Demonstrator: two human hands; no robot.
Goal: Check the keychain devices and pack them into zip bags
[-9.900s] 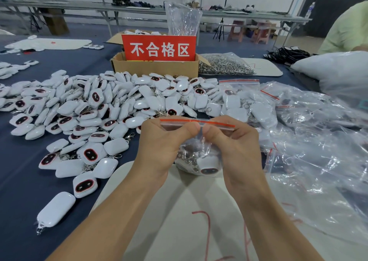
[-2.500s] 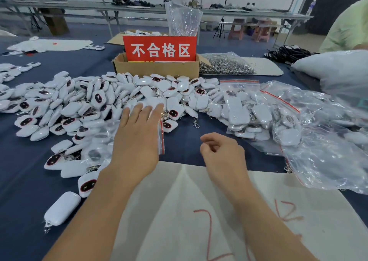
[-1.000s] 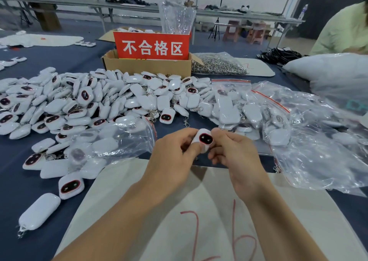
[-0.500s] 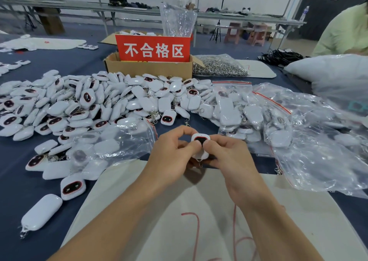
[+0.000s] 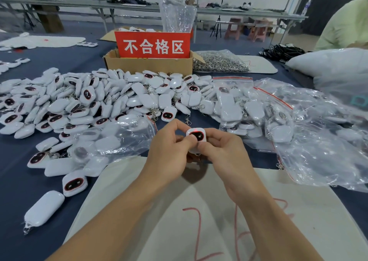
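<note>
Counter (image 5: 18, 183): covered with blue cloth, and it carries everything below.
Device pile (image 5: 89, 101): spread at left. One piece was taken from it within the last seconds.
Zip bag (image 5: 119, 139): laid on the pile's near edge. It appears still empty.
Left hand (image 5: 169, 152): its grip is closed on the held device.
Right hand (image 5: 223, 153): its grip is closed on the same piece.
Held device (image 5: 196, 137): kept between both hands above the counter. Its face has been turned upward, and a red glow is now seen at its top edge. The check is judged under way, and bagging is not yet begun.

Likely packing workshop: device heaps (image 5: 83, 101), reject box (image 5: 147, 63)
</note>
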